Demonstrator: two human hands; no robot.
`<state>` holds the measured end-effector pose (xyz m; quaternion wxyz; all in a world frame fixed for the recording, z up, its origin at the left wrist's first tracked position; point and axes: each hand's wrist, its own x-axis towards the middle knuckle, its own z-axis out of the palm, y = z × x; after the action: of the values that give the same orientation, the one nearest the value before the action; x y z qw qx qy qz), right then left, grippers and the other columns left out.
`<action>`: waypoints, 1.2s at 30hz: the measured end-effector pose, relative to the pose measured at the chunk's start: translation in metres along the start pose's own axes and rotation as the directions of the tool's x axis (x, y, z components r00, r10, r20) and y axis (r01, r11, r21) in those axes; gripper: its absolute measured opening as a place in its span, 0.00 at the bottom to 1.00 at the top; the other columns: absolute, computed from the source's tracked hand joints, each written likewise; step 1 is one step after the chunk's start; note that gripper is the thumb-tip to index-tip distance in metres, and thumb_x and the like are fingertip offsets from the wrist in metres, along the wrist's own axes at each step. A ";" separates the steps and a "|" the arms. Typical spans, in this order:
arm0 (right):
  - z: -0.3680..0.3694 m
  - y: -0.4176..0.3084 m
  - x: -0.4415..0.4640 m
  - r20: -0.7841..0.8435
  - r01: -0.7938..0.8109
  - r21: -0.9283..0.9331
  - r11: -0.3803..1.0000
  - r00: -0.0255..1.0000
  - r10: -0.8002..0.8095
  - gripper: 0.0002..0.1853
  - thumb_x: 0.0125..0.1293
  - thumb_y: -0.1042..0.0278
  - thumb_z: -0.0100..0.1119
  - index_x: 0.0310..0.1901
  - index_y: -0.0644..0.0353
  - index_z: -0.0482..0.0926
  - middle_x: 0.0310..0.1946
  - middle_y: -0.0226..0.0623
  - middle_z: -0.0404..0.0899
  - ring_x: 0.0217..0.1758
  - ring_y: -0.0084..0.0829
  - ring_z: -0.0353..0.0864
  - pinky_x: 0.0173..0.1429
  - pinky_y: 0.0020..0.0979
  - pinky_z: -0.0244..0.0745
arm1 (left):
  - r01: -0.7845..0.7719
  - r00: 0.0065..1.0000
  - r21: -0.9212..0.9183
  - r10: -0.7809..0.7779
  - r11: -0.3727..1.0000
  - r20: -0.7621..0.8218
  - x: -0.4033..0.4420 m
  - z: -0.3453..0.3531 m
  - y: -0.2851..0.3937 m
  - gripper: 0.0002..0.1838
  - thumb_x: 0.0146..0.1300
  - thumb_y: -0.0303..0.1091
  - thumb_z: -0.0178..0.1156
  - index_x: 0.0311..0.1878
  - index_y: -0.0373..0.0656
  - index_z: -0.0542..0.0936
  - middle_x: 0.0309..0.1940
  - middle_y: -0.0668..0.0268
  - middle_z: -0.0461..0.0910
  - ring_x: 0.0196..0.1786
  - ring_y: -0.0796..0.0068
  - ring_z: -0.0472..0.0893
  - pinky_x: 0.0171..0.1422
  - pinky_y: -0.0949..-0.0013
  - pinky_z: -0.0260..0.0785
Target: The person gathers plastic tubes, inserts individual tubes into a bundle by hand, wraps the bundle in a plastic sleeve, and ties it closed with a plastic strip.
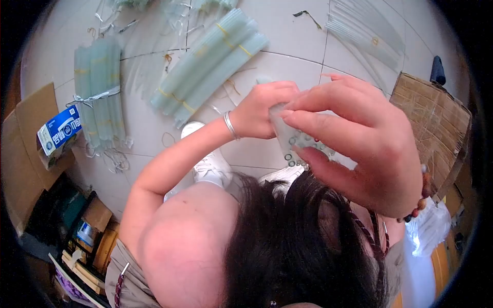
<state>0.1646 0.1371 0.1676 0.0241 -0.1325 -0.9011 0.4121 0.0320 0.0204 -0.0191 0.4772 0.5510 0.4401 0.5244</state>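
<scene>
A bundle of clear plastic tubes (291, 141) stands in front of me, its round open ends facing up towards my head. My left hand (267, 109), with silver bangles at the wrist, is closed around the bundle's far left side. My right hand (359, 136), wearing a bead bracelet, curves over the near end, fingers at the upper rim and thumb by the tube ends. It appears to grip the bundle there, though the palm side is hidden. My hair and knee cover the lower part of the view.
Banded bundles of pale tubes (205, 66) lie on the tiled floor, with a tied bundle (100, 95) to the left and loose tubes (367, 31) at the upper right. Cardboard boxes (431, 120) stand at right and left, beside a blue-and-white carton (59, 131).
</scene>
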 end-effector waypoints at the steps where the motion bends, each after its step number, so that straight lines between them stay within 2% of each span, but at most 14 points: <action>1: 0.006 -0.004 -0.003 -0.032 -0.028 -0.051 0.998 0.999 0.026 0.20 0.48 0.78 0.71 0.46 0.57 0.85 0.43 0.33 0.84 0.46 0.39 0.85 0.61 0.52 0.76 | -0.005 1.000 0.009 0.005 1.000 0.015 0.002 0.001 0.000 0.16 0.48 0.31 0.71 0.42 0.41 0.81 0.38 0.59 0.80 0.41 0.55 0.81 0.45 0.61 0.75; 6: 0.015 -0.019 -0.009 -0.111 -0.103 -0.190 0.976 0.990 0.083 0.18 0.49 0.77 0.72 0.45 0.57 0.85 0.42 0.32 0.85 0.46 0.37 0.85 0.61 0.48 0.77 | -0.056 0.994 0.067 0.050 0.996 0.093 0.004 0.001 -0.003 0.16 0.47 0.29 0.71 0.42 0.41 0.81 0.39 0.59 0.81 0.43 0.55 0.81 0.47 0.61 0.75; 9: 0.018 -0.023 -0.013 -0.130 -0.122 -0.236 0.964 0.987 0.094 0.17 0.49 0.75 0.73 0.44 0.58 0.85 0.41 0.33 0.86 0.44 0.36 0.86 0.58 0.46 0.79 | -0.051 0.996 0.019 0.049 0.999 0.078 0.005 0.005 -0.002 0.16 0.47 0.28 0.71 0.42 0.41 0.81 0.39 0.60 0.81 0.43 0.55 0.81 0.47 0.61 0.75; 15: 0.022 -0.016 -0.005 -0.128 0.027 -0.209 0.978 0.990 -0.055 0.13 0.51 0.75 0.72 0.41 0.58 0.86 0.39 0.34 0.86 0.41 0.36 0.87 0.53 0.41 0.83 | -0.151 0.985 0.058 0.145 0.987 0.093 0.003 0.006 -0.006 0.15 0.49 0.31 0.70 0.41 0.42 0.82 0.37 0.60 0.81 0.42 0.55 0.81 0.45 0.60 0.75; 18: 0.015 -0.020 -0.003 -0.069 -0.024 -0.183 0.983 0.998 0.012 0.13 0.51 0.75 0.71 0.41 0.58 0.86 0.37 0.34 0.86 0.40 0.35 0.86 0.49 0.38 0.83 | -0.046 0.991 0.035 0.041 0.998 0.124 0.001 0.004 -0.002 0.13 0.51 0.32 0.69 0.40 0.41 0.81 0.36 0.59 0.81 0.41 0.55 0.80 0.45 0.60 0.74; 24: 0.017 -0.017 -0.001 -0.058 0.024 -0.307 0.951 0.997 -0.044 0.17 0.46 0.75 0.72 0.41 0.57 0.86 0.34 0.33 0.84 0.35 0.35 0.84 0.39 0.34 0.79 | -0.093 0.995 0.029 0.091 0.995 0.046 -0.001 0.007 -0.004 0.13 0.51 0.31 0.70 0.40 0.40 0.81 0.37 0.59 0.80 0.41 0.54 0.80 0.45 0.60 0.74; 27: 0.018 -0.020 -0.004 -0.092 -0.014 -0.330 0.944 0.996 -0.017 0.17 0.45 0.75 0.71 0.42 0.57 0.86 0.33 0.33 0.84 0.35 0.35 0.83 0.38 0.34 0.78 | -0.027 0.994 0.016 0.025 1.000 0.105 0.000 0.003 0.001 0.14 0.50 0.31 0.71 0.40 0.40 0.81 0.37 0.59 0.80 0.42 0.54 0.80 0.46 0.60 0.74; 30: 0.013 -0.020 -0.004 -0.101 -0.015 -0.299 0.954 0.995 -0.016 0.17 0.47 0.75 0.71 0.43 0.58 0.86 0.33 0.34 0.83 0.36 0.36 0.82 0.38 0.35 0.78 | -0.075 0.997 -0.017 0.075 0.997 0.033 0.002 0.007 0.002 0.15 0.49 0.32 0.72 0.40 0.40 0.81 0.37 0.59 0.80 0.42 0.55 0.81 0.46 0.61 0.74; 33: 0.015 -0.019 0.002 -0.116 -0.016 -0.218 0.976 0.993 -0.010 0.15 0.48 0.75 0.71 0.41 0.59 0.86 0.32 0.35 0.83 0.36 0.38 0.82 0.38 0.35 0.78 | 0.000 0.999 -0.034 0.001 0.999 0.039 -0.002 0.006 0.000 0.17 0.48 0.32 0.73 0.42 0.40 0.81 0.38 0.59 0.81 0.42 0.56 0.81 0.47 0.61 0.74; 36: 0.018 -0.017 0.002 -0.083 -0.051 -0.188 0.981 0.996 0.036 0.13 0.50 0.74 0.71 0.40 0.59 0.86 0.31 0.37 0.82 0.34 0.41 0.82 0.38 0.35 0.77 | -0.072 0.997 0.018 0.071 0.997 0.040 -0.001 0.003 0.005 0.18 0.48 0.32 0.73 0.43 0.40 0.82 0.39 0.59 0.81 0.43 0.57 0.81 0.47 0.62 0.75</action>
<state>0.1563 0.1131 0.1683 0.0381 -0.1702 -0.9315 0.3192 0.0348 0.0181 -0.0144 0.4613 0.5813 0.4156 0.5259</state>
